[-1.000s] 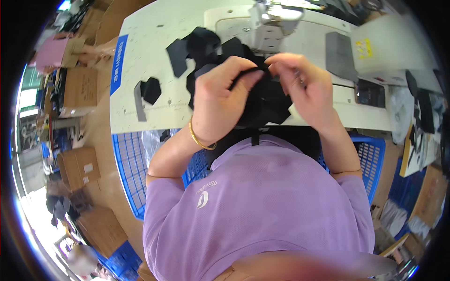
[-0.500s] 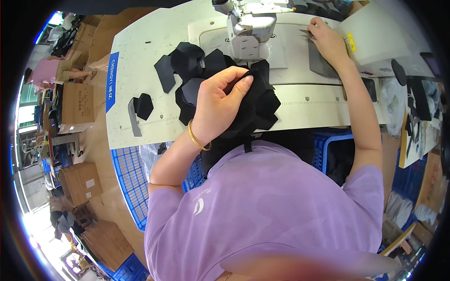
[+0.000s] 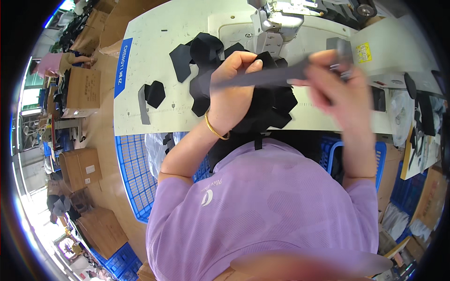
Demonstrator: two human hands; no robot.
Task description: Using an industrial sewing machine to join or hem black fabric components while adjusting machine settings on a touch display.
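Note:
My left hand (image 3: 234,89) rests on a pile of black fabric pieces (image 3: 272,105) on the white sewing table (image 3: 154,61) and pinches one end of a long grey strip (image 3: 262,77). My right hand (image 3: 340,86), blurred by motion, holds the strip's other end to the right, so the strip stretches across the pile. A gold bangle sits on my left wrist. The sewing machine (image 3: 276,23) stands just beyond the pile.
Loose black cut pieces (image 3: 154,93) and a grey strip (image 3: 143,105) lie at the table's left. Blue plastic crates (image 3: 133,173) stand beside my knees. Cardboard boxes (image 3: 82,89) fill the floor at left. A person in pink (image 3: 51,63) sits far left.
My right hand came back from the machine area to the pile, now holding a grey strip stretched between both hands. My left hand stayed on the black pieces.

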